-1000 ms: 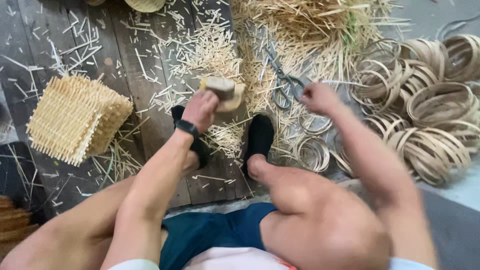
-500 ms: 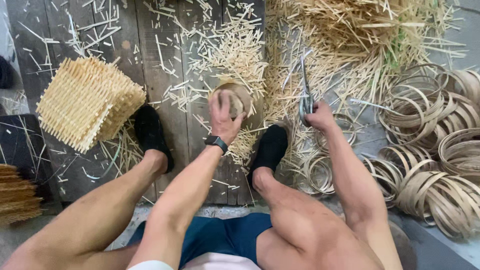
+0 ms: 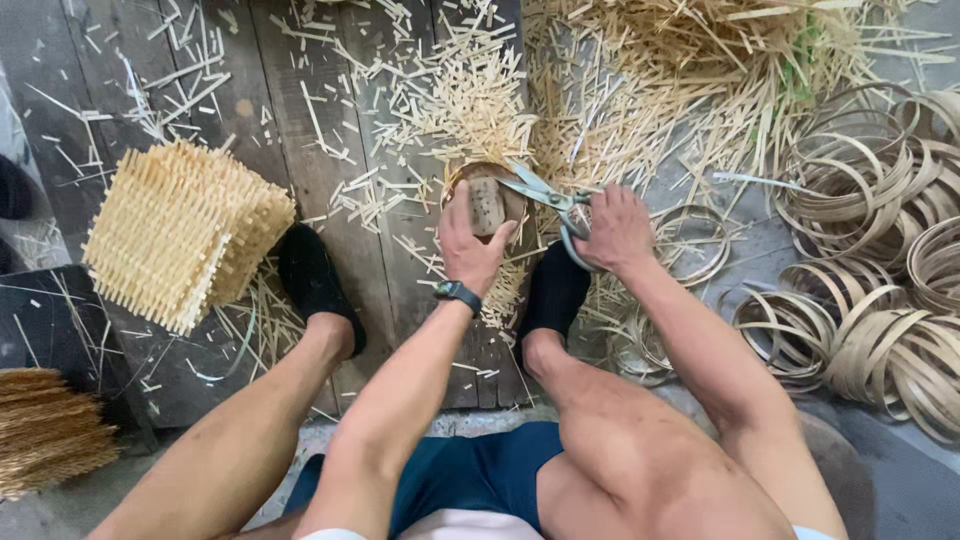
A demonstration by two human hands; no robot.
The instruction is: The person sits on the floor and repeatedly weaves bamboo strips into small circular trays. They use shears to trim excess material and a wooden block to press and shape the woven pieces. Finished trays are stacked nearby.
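I'm looking down into what is showing itself as a basket-weaving workshop, worked at floor level. Pale cut splints (image 3: 470, 100) are lying scattered all over the dark plank floor (image 3: 330, 190), and a loose heap of strips (image 3: 700, 50) is piling up at the top. Coiled hoops (image 3: 880, 290) are crowding the right side, a stack of woven mats (image 3: 180, 235) is sitting at left, and scissors (image 3: 550, 195) are being held amid the litter.

left: woven mat stack (image 3: 185, 235) blocks | far: cuttings heap (image 3: 690, 60) | right: hoop coils (image 3: 880, 270) crowd | passage: planks (image 3: 300, 130) between stack and feet
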